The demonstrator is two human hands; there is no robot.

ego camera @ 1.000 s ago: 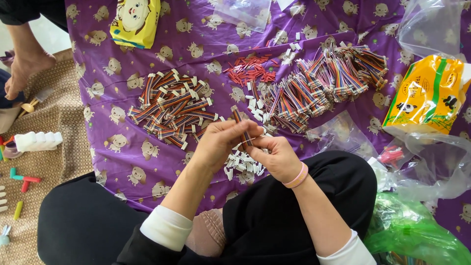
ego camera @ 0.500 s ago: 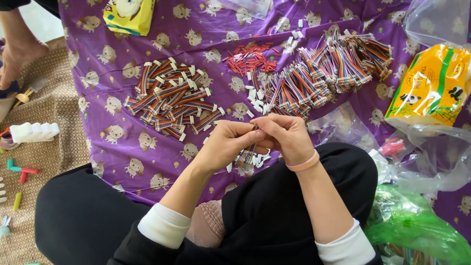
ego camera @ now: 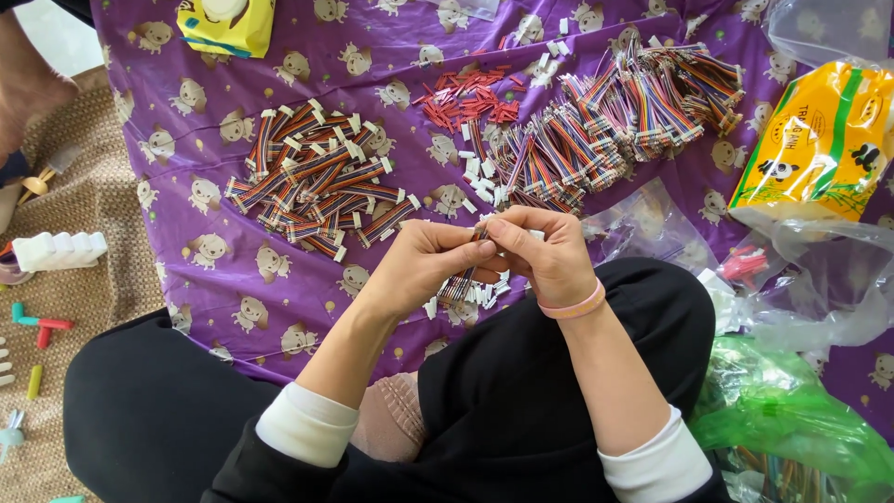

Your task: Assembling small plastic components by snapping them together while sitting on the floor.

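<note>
The person sits cross-legged on the floor with both hands raised just above the lap, and the work is brought up close between them, probably so the small parts can be seen and lined up. The left hand (ego camera: 424,265) and the right hand (ego camera: 549,256) meet fingertip to fingertip, each pinched tight on the same short ribbon cable (ego camera: 480,235), of which only a sliver of coloured wire shows between the fingers; both hands are closed on it, not slack, though whether a connector is being pressed on I cannot tell. Directly below the grip, on the edge of the purple patterned cloth (ego camera: 186,279), lies a little heap of loose white connectors and wire ends (ego camera: 466,291), within easy reach. Beyond the grip and off to its left is a spread pile of finished-looking cables with white ends (ego camera: 317,186); beyond it to the right a longer, denser heap of striped cables (ego camera: 605,130) runs away, with a scatter of red pieces (ego camera: 466,98) between the two. Sorting by pile seems to be the reason for the layout. Far to the right of the hands sits a yellow packet (ego camera: 819,149), and nearer, low at the right, a green plastic bag (ego camera: 782,410). A pink band (ego camera: 573,305) circles the right wrist.
</note>
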